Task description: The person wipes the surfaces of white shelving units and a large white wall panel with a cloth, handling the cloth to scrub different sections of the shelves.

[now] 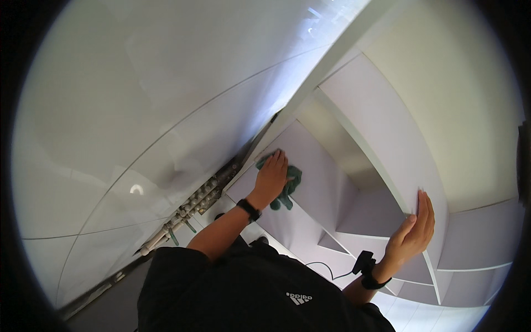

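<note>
My left hand (pixel 271 178) presses with its fingers together on a crumpled dark green cloth (pixel 292 178), which lies on a pale lilac shelf board (pixel 315 153) of a white-edged shelving unit. Part of the cloth is hidden under the palm. A black band circles the left wrist. Further right, my right hand (pixel 412 228) rests at the edge of a higher shelf board (pixel 398 137), its fingers extended and no object seen in it. The right wrist bears a black strap with a small black device (pixel 364 262) and a thin cable.
A glossy white tiled wall (pixel 145 103) rises on the left. Along its foot run pipes with valves and green handles (pixel 173 236), beside the unit. Lilac compartments (pixel 373 211) with upright dividers lie between and below my hands. White floor tiles (pixel 415 311) show at the lower right.
</note>
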Demonstrator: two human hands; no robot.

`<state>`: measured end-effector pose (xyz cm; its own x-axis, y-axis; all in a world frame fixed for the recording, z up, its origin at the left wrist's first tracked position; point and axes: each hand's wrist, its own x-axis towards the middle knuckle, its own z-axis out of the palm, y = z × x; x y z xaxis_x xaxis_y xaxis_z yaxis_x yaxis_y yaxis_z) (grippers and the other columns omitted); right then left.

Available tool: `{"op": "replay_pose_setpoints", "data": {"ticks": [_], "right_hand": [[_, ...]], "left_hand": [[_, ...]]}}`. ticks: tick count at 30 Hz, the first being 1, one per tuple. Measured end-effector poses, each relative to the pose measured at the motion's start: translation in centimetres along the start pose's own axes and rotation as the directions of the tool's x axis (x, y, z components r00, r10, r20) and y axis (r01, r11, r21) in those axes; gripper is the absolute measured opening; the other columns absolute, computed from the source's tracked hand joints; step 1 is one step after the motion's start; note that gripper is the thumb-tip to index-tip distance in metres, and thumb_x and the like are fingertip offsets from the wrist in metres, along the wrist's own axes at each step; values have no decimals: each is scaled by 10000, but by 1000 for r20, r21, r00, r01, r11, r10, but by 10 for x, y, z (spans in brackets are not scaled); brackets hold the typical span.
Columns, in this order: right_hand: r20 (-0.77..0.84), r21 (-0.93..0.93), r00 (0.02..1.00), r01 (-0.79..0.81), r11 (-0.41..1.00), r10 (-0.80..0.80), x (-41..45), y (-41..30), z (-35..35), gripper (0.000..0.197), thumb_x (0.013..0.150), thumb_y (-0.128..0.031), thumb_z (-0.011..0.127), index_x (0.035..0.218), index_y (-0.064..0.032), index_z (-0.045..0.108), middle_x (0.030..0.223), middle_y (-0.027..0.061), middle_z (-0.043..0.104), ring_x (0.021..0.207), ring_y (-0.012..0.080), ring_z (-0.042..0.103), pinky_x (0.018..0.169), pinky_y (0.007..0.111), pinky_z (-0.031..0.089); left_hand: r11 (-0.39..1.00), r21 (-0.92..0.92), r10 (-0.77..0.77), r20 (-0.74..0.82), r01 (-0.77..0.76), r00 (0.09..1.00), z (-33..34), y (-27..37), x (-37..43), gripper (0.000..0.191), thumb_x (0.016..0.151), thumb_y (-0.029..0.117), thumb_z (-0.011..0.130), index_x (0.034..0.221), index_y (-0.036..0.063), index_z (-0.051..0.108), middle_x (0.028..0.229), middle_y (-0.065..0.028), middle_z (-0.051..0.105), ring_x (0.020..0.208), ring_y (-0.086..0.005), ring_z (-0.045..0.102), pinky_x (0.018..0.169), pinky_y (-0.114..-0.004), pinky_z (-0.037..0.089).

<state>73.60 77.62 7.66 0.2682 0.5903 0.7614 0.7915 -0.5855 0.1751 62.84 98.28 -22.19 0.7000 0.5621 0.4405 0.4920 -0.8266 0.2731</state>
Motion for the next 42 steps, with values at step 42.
{"op": "replay_pose_setpoints", "data": {"ticks": [42], "right_hand": [[-154, -133, 980, -151, 980, 130, -70, 122, -19, 496, 1012, -219, 253, 1017, -80, 729, 1075, 64, 721, 1076, 261, 658, 945, 364, 460]], "left_hand": [[986, 45, 153, 151, -161, 977, -20, -7, -31, 565, 814, -15, 581, 1356, -82, 437, 1384, -238, 470, 1264, -378, 478, 1058, -419, 409]]}}
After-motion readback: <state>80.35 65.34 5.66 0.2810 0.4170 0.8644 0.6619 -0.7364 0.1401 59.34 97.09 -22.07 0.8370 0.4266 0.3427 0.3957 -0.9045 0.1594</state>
